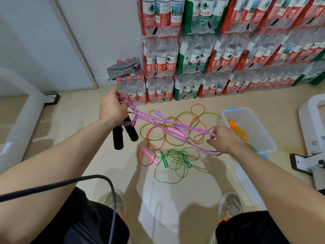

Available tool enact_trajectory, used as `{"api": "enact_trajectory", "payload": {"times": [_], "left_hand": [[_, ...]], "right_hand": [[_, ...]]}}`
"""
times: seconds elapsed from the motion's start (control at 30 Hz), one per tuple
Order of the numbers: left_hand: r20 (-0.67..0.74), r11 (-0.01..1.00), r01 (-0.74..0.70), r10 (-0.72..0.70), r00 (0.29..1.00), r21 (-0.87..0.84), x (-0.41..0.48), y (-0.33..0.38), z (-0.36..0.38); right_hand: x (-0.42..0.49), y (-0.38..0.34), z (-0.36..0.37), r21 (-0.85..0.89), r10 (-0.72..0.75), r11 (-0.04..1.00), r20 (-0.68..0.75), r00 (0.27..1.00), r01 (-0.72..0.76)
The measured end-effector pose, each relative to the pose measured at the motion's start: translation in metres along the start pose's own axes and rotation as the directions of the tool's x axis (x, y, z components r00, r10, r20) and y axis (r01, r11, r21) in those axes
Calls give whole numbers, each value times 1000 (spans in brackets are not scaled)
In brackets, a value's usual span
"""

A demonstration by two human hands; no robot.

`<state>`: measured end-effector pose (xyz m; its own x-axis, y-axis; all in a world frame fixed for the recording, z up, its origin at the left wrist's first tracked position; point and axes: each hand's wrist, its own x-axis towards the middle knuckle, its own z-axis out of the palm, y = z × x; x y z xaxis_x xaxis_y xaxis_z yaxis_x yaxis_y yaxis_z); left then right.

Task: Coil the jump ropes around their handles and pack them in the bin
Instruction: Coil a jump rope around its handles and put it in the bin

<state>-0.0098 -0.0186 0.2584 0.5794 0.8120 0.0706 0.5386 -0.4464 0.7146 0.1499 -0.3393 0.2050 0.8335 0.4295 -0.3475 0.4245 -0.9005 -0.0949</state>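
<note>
Beige floor (175,191) runs to stacked water-bottle packs (228,50). Left hand (112,108) grips 2 black handles (123,134); purple rope (167,123) stretches to the pinching right hand (225,140), beside the bin (263,138).

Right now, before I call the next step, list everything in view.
Purple rope: one, black handles, held between both hands.
Green rope: one, green, floor near feet.
Pink rope: one, floor, tangled with yellow-green.
Yellow-green rope: one, lilac handles, floor.
Bin: one, clear, floor right, orange-yellow items inside.
Bottle packs: many, red and green labels, against wall.
Cloth: one, grey, on a bottle pack.
Cable: one, dark, foreground left.
Left hand: grips purple rope, handles dangling below.
Right hand: pinches purple rope.
</note>
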Motion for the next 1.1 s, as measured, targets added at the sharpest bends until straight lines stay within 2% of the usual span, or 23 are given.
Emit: {"api": "enact_trajectory", "payload": {"times": [0.03, 0.1, 0.17, 0.23, 0.33, 0.4, 0.43, 0.6, 0.83, 0.97, 1.1], "left_hand": [[14, 999, 24, -24, 1000, -39, -2, 4, 1], [60, 992, 55, -48, 997, -117, -7, 13, 5], [114, 984, 52, -33, 993, -170, -14, 24, 10], [166, 975, 46, -9, 986, -219, -25, 36, 18], [218, 963, 43, 17, 976, -268, -40, 49, 28], [233, 959, 37, 31, 972, -281, -46, 55, 31], [240, 956, 36, 37, 970, -292, -47, 56, 32], [291, 948, 49, 47, 955, -313, -51, 60, 31], [321, 955, 49, 49, 946, -291, -53, 58, 30], [298, 961, 80, 3, 954, -265, -52, 55, 27], [292, 959, 85, -2, 957, -270, -52, 55, 28]], "right_hand": [[0, -2, -1, 60, 9, 998, 61, 998, -12], [-3, -11, -1, 35, -7, 999, 155, 988, 1], [-10, -26, 1, 39, -32, 999, 158, 987, 26], [-18, -47, -3, 181, -138, 975, 46, 989, 128], [-35, -78, -14, 447, -360, 798, -183, 915, 403], [-48, -92, -22, 516, -409, 711, -250, 878, 478], [-51, -96, -23, 517, -419, 700, -260, 870, 492], [-43, -92, -22, 410, -398, 740, -372, 839, 533], [-36, -86, -26, 339, -446, 739, -400, 801, 581], [-36, -86, -28, 414, -390, 745, -364, 846, 522], [-40, -88, -31, 586, -389, 668, -252, 886, 459]]}}
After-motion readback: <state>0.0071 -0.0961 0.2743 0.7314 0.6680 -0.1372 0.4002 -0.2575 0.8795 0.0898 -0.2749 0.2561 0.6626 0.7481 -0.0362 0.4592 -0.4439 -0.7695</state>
